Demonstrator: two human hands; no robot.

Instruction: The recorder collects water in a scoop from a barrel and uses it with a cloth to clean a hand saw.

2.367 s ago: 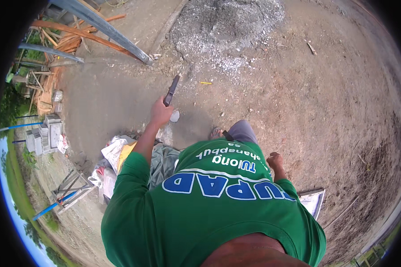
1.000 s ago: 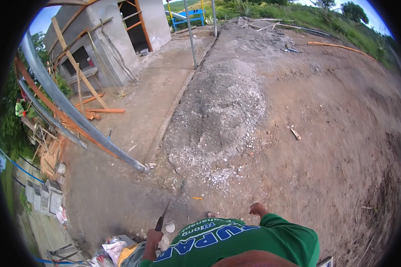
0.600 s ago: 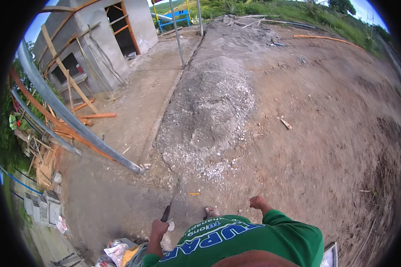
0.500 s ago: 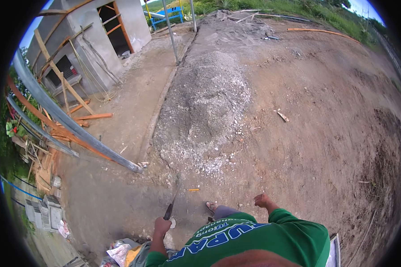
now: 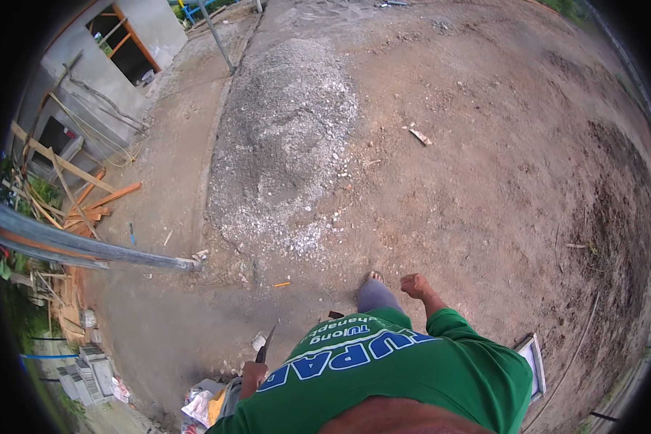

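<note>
My left hand (image 5: 252,375), low at the left, is closed round the dark handle of a long knife (image 5: 262,353). Its thin blade points up and away from me, tapering to a tip above bare ground. On the right, my right hand (image 5: 414,285) hangs in front of my green shirt (image 5: 405,362) with curled fingers, and nothing shows in it. My sandalled foot (image 5: 374,276) is stepping on the dirt beside that hand. Ahead to the left, a small orange stick (image 5: 281,284) lies on the ground.
A gravel heap (image 5: 289,145) spreads ahead. Metal pipes (image 5: 101,249) slant in from the left, near timber (image 5: 101,202) and an unfinished building (image 5: 123,54). Sacks (image 5: 199,405) lie at lower left, with concrete blocks (image 5: 90,376) farther left. A framed panel (image 5: 534,365) stands at lower right.
My view has turned and moved forward, so the gravel heap and pipes sit farther left. My left hand with the knife has swung back toward my body; my foot has stepped forward.
</note>
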